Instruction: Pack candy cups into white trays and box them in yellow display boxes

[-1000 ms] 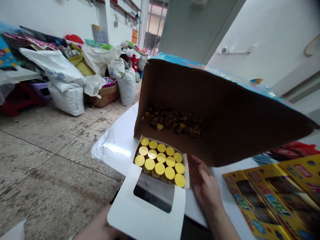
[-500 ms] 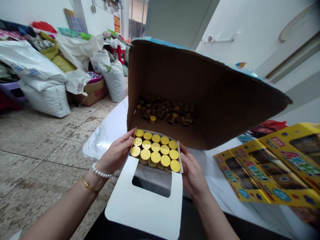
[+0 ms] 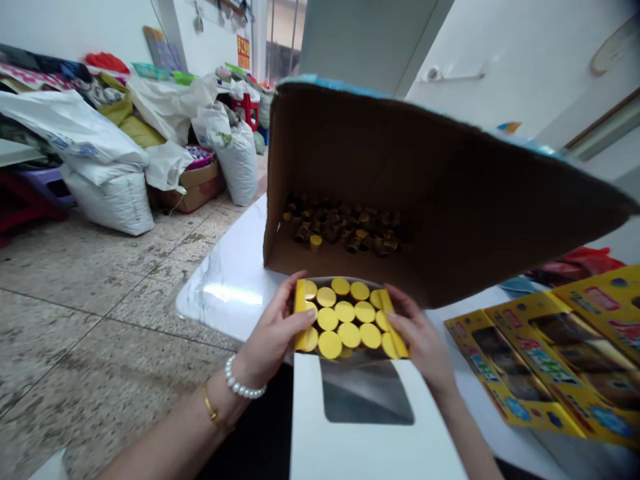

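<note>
Both my hands hold a small open packet box (image 3: 300,300) full of several yellow-capped little bottles (image 3: 345,313). My left hand (image 3: 273,333), with a pearl bracelet at the wrist, presses the packet's left flap inward with fingers closed on its side. My right hand (image 3: 417,337) folds the right flap in from the other side. The packet's white lid (image 3: 370,447) with a clear window hangs toward me. Just behind stands a big cardboard carton (image 3: 450,220) tipped on its side, with several loose small bottles (image 3: 345,230) in it.
The packet rests at the edge of a white table (image 3: 225,280). Flat yellow window packets (image 3: 550,360) lie at the right. Across the speckled floor (image 3: 90,300) at the left are white sacks (image 3: 100,167) and a cardboard box (image 3: 197,190).
My left hand came up and took the packet's left side. Both yellow side flaps have been folded in over the caps, and the packet has shifted slightly right.
</note>
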Motion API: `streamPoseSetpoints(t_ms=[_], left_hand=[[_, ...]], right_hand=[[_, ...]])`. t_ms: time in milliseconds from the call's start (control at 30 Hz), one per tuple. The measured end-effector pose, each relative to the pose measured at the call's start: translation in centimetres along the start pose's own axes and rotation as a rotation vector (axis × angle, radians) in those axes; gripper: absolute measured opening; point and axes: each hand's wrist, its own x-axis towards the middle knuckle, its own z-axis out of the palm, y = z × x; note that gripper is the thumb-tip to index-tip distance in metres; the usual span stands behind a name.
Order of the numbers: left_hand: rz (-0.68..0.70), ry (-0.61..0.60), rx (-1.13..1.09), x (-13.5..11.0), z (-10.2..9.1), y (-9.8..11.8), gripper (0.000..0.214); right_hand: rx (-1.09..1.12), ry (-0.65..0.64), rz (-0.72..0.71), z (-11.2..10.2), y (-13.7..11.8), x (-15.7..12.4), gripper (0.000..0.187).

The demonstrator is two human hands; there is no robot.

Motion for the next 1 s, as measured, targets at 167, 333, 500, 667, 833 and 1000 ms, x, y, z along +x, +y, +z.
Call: streamPoseSetpoints(t_ms=[167, 333, 500, 667, 833, 1000], left_hand=[[0.014, -0.063, 0.041, 0.3, 0.3, -2.4, 0.081], [0.217, -0.005, 0.312, 0.0, 0.3, -2.5, 0.072], [0.636, 0.225, 0.899, 0.2, 0.3, -2.0, 0.051], [0.814, 0.135, 1.014, 0.2, -0.7, -1.7, 0.049], [0.918, 0.013, 1.228, -0.2, -0.9, -0.7, 0.057], [0.905, -0.258, 1.445, 0.0, -1.4, 1.2, 0.059]], right_hand=[[-0.050, 0.000, 0.063, -2.2, -1.4, -0.3, 0.053], [-0.090, -0.031, -0.018, -2.5, -0.2, 0.3, 0.059], [-0.063, 0.033, -0.006, -2.4, 0.0, 1.1, 0.050], [-0.038, 0.110, 0.045, -2.1, -0.3, 0.8, 0.049], [-0.103, 0.164, 0.033, -2.2, -0.5, 0.7, 0.048], [-0.171, 0.162, 0.058, -2.3, -0.7, 0.6, 0.046]])
